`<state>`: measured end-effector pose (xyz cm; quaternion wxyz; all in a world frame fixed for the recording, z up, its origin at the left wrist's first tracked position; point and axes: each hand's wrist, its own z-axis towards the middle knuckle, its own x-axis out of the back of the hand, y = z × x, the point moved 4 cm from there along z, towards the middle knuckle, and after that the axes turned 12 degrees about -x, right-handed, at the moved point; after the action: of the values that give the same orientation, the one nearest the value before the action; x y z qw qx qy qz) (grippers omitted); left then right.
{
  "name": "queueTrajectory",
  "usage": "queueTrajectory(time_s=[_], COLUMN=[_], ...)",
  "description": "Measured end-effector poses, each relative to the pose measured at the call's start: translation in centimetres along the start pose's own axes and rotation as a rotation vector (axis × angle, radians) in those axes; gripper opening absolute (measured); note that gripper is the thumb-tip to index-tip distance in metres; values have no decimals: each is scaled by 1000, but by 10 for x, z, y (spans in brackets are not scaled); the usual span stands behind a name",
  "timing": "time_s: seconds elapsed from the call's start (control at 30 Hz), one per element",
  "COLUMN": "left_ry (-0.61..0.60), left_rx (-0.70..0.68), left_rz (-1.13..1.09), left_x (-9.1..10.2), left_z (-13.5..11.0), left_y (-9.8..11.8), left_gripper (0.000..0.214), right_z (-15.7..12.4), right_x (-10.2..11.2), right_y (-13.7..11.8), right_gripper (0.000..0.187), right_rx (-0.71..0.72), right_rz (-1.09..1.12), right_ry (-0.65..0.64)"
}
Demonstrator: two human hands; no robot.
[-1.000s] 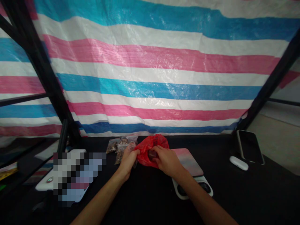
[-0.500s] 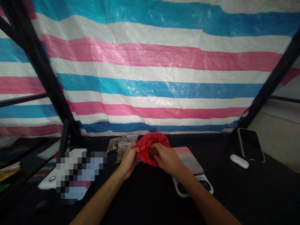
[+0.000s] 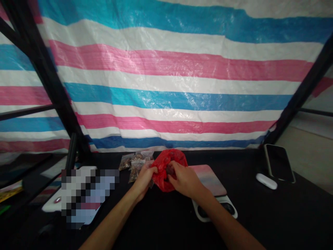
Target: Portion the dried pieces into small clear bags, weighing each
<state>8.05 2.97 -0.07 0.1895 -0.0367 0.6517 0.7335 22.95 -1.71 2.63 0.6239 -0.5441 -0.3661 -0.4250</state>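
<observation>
From my feed, both hands are up at the middle of the black tabletop [image 3: 234,217], working at a red plastic bag [image 3: 162,172] at about 12 o'clock from my wrists. The left hand [image 3: 144,181] is closed on the bag's left side, with its fingers [image 3: 153,170] pinching the thin plastic. The right hand [image 3: 184,178] is curled over the bag's right side, gripping it at the opening. A dark lump [image 3: 170,169] shows in the bag's mouth between the hands, but I can't make out what it is.

Just past the left hand, at about 11 o'clock, lie small clear bags of brown pieces [image 3: 134,166], nearly touching it. At 2 o'clock from the right hand, a pink-grey pad [image 3: 208,179] sits on a white stand [image 3: 214,210]. Farther out at 3 o'clock are a white earbud case [image 3: 266,181] and a black phone [image 3: 279,163]. A pixelated object [image 3: 88,196] sits at 9 o'clock. A striped tarp [image 3: 166,86] hangs behind a black metal frame [image 3: 44,69].
</observation>
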Motion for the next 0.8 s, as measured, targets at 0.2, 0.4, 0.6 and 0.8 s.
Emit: queueTrajectory(time_s=[0.2, 0.4, 0.6, 0.8], left_ry=[113, 72, -96, -111], left_rx=[-183, -636, -532, -450], left_rz=[88, 511, 921, 1018], left_x=[9, 6, -2, 0], left_z=[4, -12, -15, -9], left_y=[8, 35, 22, 14], left_gripper=[27, 16, 16, 8], right_z=[1, 1, 1, 3], right_x=[3, 5, 11, 14], right_y=[1, 0, 0, 3], right_gripper=[23, 28, 27, 32], right_rx=[-37, -44, -14, -32], right_rz=[-18, 0, 70, 199], right_ry=[5, 28, 52, 82])
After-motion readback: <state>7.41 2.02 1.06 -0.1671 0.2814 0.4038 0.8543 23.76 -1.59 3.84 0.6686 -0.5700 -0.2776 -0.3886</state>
